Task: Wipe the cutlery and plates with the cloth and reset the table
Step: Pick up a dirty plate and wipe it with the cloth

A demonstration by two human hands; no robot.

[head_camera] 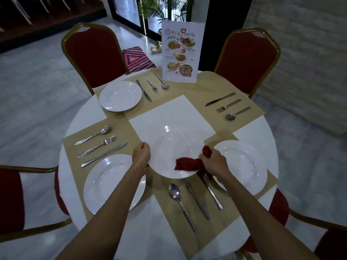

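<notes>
At frame centre, the left hand pinches a white plate's rim; the right hand clutches a red cloth; best wiped in steady circles, plate braced.

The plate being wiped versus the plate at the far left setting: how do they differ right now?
The held plate is lifted over the table's middle, gripped at its rim by the left hand; the far-left plate lies flat on its placemat, untouched. The red cloth, bunched in the right hand, rests on the held plate; the far-left plate has nothing on it. Both are round, white and glossy.
</notes>
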